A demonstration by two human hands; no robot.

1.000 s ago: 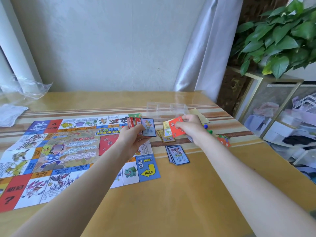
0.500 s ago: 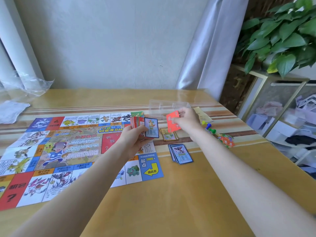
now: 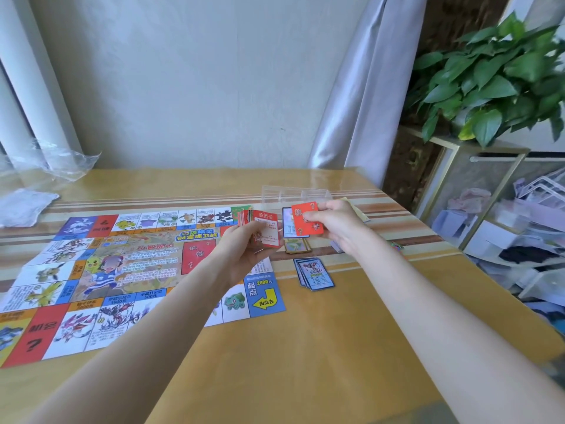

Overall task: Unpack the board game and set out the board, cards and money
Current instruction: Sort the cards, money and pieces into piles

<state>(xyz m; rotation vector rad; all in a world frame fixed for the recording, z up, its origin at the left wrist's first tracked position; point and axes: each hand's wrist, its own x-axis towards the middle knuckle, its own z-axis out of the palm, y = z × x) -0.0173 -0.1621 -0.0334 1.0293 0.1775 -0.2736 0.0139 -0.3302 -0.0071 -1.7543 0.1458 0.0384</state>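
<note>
This is a room in a home. A glossy wooden table point(image 3: 305, 347) fills the lower frame, with a plain wall and a pale curtain point(image 3: 360, 87) behind it. At upper right a leafy houseplant point(image 3: 495, 78) tops a gold-framed shelf unit point(image 3: 452, 185) packed with folded clothes and household clutter at the right edge.

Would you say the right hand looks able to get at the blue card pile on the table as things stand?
Probably yes, but not empty: the blue pile lies uncovered on the table, just near of the right hand, with nothing between them. That hand already holds a red card with a blue one behind it, so it would need to set them down first.
</note>
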